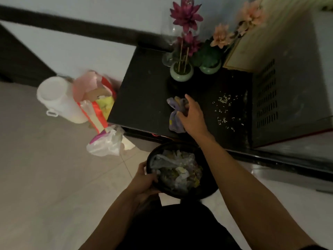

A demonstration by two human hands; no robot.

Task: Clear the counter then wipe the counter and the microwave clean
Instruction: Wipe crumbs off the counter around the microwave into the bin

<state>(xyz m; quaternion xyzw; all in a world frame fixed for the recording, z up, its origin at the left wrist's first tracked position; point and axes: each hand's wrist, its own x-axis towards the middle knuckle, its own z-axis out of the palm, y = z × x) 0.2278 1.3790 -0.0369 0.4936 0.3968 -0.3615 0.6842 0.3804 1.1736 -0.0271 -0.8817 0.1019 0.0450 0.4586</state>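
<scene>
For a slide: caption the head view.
Right hand grips cloth on counter; left hand holds full trash bin.

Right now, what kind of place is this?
Probably a home kitchen corner: a microwave on a dark counter, scattered grains beside it, and a trash bin the left hand holds at the counter's edge.

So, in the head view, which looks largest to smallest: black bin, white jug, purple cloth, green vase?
1. black bin, though nearest the camera
2. white jug
3. purple cloth, partly under the right hand
4. green vase, close to the cloth: unsure
</scene>
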